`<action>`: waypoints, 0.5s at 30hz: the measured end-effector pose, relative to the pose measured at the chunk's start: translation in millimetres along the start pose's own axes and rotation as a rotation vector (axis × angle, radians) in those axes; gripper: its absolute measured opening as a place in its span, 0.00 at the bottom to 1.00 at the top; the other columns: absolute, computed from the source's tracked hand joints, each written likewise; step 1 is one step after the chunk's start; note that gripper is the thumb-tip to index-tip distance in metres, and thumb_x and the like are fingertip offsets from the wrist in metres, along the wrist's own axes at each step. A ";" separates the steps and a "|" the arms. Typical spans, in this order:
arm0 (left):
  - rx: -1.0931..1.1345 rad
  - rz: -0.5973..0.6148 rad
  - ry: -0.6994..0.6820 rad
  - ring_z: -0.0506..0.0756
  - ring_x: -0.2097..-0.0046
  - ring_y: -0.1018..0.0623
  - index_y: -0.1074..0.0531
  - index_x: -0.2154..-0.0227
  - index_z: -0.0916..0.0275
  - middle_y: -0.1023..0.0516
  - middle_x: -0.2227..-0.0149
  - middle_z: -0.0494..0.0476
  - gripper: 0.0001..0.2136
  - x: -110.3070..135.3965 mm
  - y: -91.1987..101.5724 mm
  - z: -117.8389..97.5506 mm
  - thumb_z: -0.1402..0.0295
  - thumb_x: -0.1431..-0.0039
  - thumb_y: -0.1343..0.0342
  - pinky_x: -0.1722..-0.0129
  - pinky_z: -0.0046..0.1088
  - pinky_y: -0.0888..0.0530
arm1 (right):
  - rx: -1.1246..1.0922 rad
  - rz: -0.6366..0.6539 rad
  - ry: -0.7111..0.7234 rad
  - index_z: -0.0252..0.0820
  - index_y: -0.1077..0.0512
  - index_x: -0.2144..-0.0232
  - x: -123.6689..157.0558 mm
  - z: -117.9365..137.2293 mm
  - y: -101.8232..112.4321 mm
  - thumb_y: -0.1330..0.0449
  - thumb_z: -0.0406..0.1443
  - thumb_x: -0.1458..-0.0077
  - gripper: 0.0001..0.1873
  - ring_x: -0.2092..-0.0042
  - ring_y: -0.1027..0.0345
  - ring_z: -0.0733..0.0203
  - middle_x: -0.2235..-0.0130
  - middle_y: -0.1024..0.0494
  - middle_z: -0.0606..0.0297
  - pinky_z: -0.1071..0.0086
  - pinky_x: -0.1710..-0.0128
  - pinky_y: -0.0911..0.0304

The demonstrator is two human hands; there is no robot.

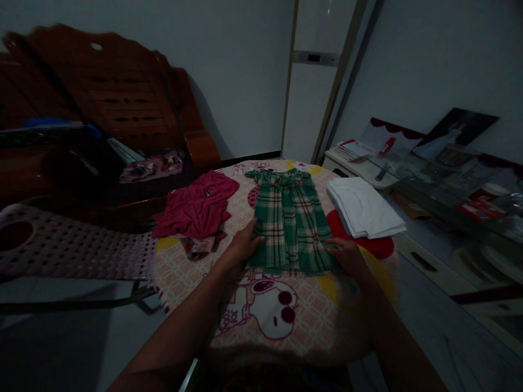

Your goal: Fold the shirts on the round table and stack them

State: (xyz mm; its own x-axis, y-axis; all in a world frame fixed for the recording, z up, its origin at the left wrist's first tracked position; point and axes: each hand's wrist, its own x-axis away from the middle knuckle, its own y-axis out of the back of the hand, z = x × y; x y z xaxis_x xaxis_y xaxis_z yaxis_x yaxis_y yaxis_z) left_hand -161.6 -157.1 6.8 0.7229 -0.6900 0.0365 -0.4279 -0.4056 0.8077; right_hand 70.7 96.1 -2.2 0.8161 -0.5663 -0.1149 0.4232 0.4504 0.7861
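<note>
A green plaid short-sleeved garment [292, 223] lies spread out on the round table, its collar end away from me and its hem towards me. My left hand [244, 244] rests at its lower left edge, thumb on the cloth and fingers apart. At the lower right edge, my right hand [346, 255] touches the fabric with thumb and forefinger apart. Its other fingers are partly hidden. Left of the plaid garment lies a crumpled magenta garment [200, 204], with a patterned cloth [202, 246] showing beneath it. On the right is a folded white cloth [363, 207].
A cartoon-printed cover [314, 326] drapes the round table. To the left stand a carved wooden bench [122, 98] and a pink woven chair [93, 245]. A glass-topped cabinet [433, 190] holding various items runs along the right. A tall white appliance [310, 103] stands behind.
</note>
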 end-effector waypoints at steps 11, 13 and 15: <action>0.469 0.274 -0.147 0.58 0.46 0.23 0.26 0.46 0.57 0.24 0.43 0.58 0.22 4.0 30.9 3.1 0.64 0.44 0.40 0.48 0.36 0.26 | -0.456 0.161 -0.323 0.40 0.22 0.57 8.8 6.3 18.5 0.38 0.45 0.53 0.23 0.82 0.40 0.64 0.81 0.29 0.71 0.72 0.82 0.46; 0.413 0.294 -0.124 0.58 0.48 0.22 0.25 0.48 0.60 0.23 0.45 0.59 0.21 5.2 28.4 5.5 0.66 0.46 0.40 0.49 0.34 0.25 | -0.398 0.172 -0.248 0.40 0.22 0.62 8.4 5.3 18.5 0.38 0.43 0.54 0.18 0.79 0.37 0.63 0.80 0.28 0.70 0.72 0.80 0.44; 0.286 0.315 -0.132 0.58 0.51 0.21 0.25 0.49 0.61 0.21 0.50 0.58 0.22 6.7 24.6 8.7 0.67 0.50 0.38 0.51 0.33 0.25 | -0.240 0.161 -0.109 0.42 0.23 0.70 6.7 3.7 18.2 0.38 0.39 0.55 0.09 0.74 0.32 0.60 0.76 0.24 0.66 0.70 0.74 0.39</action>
State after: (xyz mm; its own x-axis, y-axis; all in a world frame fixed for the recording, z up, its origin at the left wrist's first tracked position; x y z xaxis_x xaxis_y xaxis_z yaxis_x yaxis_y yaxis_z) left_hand -172.0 -176.9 21.8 0.4654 -0.8698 0.1641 -0.7627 -0.3000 0.5730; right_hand 82.4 97.9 13.7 0.8390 -0.5389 0.0755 0.3830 0.6833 0.6216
